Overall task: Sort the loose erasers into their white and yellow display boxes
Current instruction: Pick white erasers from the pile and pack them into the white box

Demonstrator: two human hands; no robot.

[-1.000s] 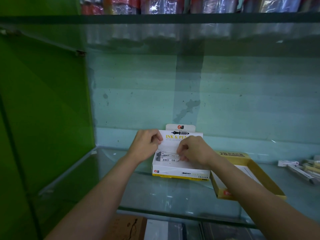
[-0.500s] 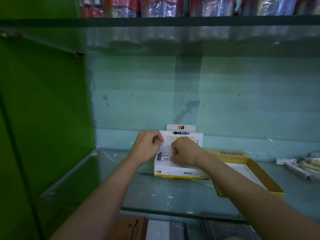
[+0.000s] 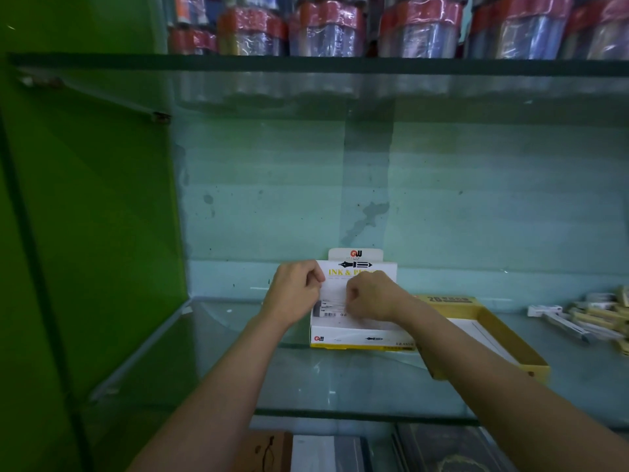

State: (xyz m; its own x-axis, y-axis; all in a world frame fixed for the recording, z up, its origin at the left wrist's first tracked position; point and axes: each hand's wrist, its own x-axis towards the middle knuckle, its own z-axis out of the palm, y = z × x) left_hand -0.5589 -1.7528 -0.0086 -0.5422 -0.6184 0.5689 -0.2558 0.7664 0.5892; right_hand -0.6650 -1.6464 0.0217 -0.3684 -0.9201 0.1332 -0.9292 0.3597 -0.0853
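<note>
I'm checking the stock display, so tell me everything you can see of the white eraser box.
The white eraser box looks like printed cardboard: a low open tray with a yellow base strip and an upright back flap reading "INK &". It stands on the glass shelf, touching or nearly touching the yellow box. The left hand pinches the flap's left edge; the right hand, fingers curled, reaches inside over wrapped erasers.

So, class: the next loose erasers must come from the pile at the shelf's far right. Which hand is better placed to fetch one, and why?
The right hand, probably. It is over the white box, nearer the eraser pile. The left hand is at the box's left edge and would have to cross the right arm and the yellow box.
</note>
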